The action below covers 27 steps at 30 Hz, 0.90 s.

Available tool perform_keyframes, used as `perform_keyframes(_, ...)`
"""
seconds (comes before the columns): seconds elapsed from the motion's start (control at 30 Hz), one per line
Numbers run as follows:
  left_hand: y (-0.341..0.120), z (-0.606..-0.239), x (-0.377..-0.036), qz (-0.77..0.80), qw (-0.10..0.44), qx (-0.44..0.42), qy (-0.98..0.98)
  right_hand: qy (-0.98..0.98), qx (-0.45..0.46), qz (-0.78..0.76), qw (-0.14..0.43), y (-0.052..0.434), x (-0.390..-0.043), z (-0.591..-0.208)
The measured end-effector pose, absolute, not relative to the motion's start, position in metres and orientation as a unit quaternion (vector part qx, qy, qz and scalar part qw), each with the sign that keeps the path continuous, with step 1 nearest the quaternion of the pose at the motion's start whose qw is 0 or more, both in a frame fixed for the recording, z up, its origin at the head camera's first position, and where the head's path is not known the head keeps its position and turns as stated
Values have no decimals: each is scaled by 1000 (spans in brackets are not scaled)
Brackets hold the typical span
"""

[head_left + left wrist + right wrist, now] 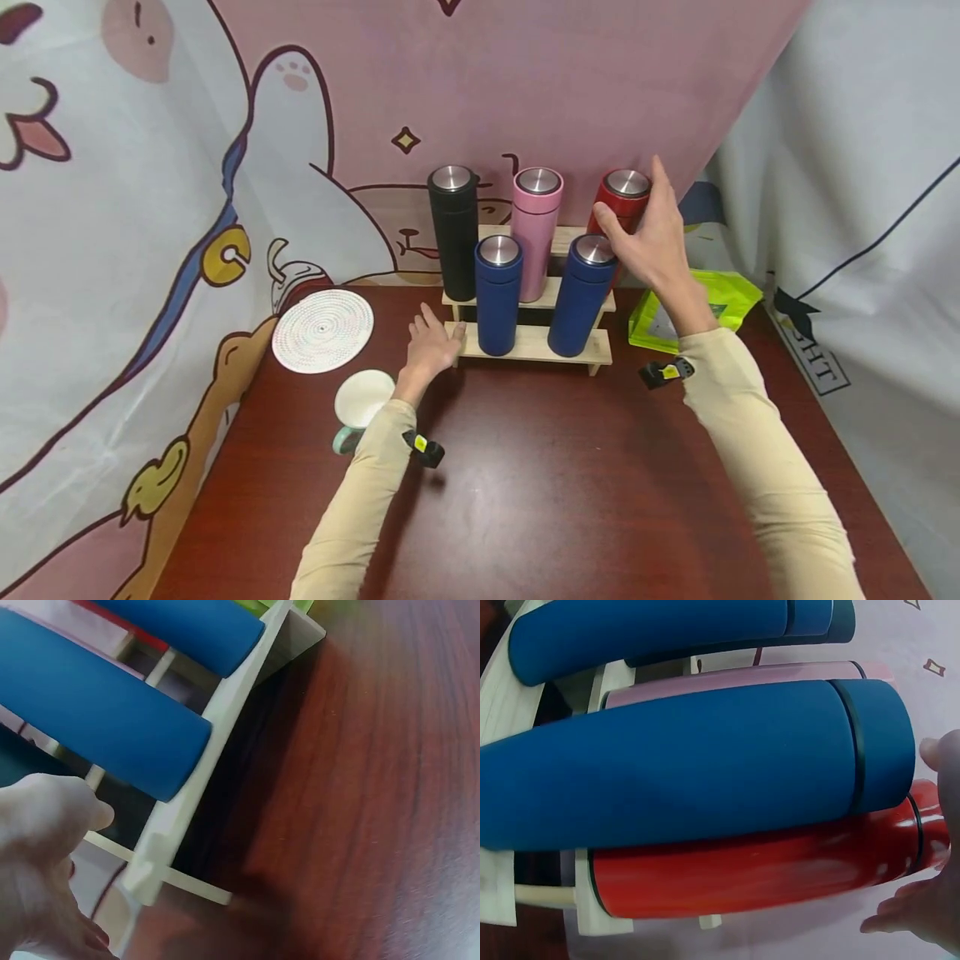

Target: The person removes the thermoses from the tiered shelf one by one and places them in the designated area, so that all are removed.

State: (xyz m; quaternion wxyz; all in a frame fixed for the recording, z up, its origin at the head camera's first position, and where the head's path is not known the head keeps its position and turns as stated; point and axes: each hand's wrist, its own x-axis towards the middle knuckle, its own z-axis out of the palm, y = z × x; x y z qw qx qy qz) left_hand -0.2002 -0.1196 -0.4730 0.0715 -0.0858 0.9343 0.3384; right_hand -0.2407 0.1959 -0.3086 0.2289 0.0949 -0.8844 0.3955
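Holds right hand (pixel 658 246) spread wide about upper end of red bottle (pixel 624 206), with thumb at eight o'clock and fingers at three; cannot tell whether touching; can see red bottle upright on wooden rack (pixel 536 342), with long axis vertical and lid (pixel 628 182) pointing up, at one o'clock from nearest blue bottle (pixel 581 300); extends left hand (pixel 431 346), with fingers apart and nothing held, beside rack's eight o'clock end.

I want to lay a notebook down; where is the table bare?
The widest free patch is tabletop between the sleeves, before the wooden rack. A smaller one lies between woven mat, mug and left hand. Crowded: the rack, bearing five bottles, and the narrow gap between it and the green bag.
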Motion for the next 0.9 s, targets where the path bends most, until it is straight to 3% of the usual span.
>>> perform_keyframes(0.23, -113, -497, -202, 355, 52, -96, 928, -877, 97, 410, 229, 196, -244, -315)
perform_keyframes(0.57, -105, -520, -198, 392, -18, -110, 913, -878, 107, 411, 220, 200, -244, -317)
perform_keyframes(0.9, -100, -534, -196, 458, -78, -141, 874, -858, 83, 431, 268, 211, -238, -320)
